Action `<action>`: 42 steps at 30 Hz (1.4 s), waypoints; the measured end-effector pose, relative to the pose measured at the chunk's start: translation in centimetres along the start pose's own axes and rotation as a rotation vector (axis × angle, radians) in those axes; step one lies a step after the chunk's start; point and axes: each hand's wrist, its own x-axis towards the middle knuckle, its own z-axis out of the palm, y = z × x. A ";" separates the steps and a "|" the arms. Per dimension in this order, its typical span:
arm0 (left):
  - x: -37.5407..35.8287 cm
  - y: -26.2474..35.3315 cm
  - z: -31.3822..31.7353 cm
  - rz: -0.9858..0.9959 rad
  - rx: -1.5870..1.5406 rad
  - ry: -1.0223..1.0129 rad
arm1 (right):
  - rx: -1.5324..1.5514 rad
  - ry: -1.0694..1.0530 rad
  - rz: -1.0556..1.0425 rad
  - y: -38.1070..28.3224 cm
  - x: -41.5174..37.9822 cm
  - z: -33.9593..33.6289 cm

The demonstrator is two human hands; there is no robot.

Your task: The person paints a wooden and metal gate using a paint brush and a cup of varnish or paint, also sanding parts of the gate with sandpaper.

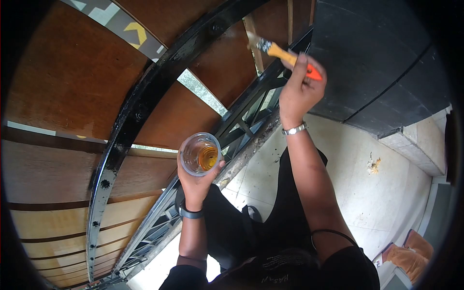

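Right grip (300, 92) clasps a paintbrush (279, 51), left grip (195, 184) curls round a cup (190, 153).

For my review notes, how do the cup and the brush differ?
The cup is clear and round; the brush is long, with a yellow-and-orange handle. The cup is in the left hand, the brush in the right hand. The cup holds amber liquid; the brush ends in bristles. Both are held.
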 end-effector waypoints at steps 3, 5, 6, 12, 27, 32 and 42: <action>0.0 0.1 0.0 0.001 -0.009 -0.003 | 0.136 0.017 -0.015 -2.7 1.7 2.1; 0.0 0.0 -0.1 0.011 -0.011 0.003 | 0.125 0.029 -0.047 -2.7 1.9 2.3; 0.1 -0.1 -0.1 0.013 -0.005 0.004 | 0.153 0.059 -0.008 -2.3 1.6 2.0; -0.1 -0.2 -0.1 0.007 -0.011 -0.001 | 0.006 0.039 0.117 3.3 -2.4 -2.7; 0.0 -0.1 -0.3 0.008 -0.049 -0.010 | 0.061 -0.059 0.017 -0.3 -5.1 -0.6; 0.0 0.1 -0.2 0.017 -0.046 -0.018 | -0.088 -0.093 0.088 1.6 -8.2 -5.2; 0.0 -0.1 -0.3 -0.017 -0.066 -0.012 | 0.022 -0.203 -0.062 -2.3 -6.8 0.2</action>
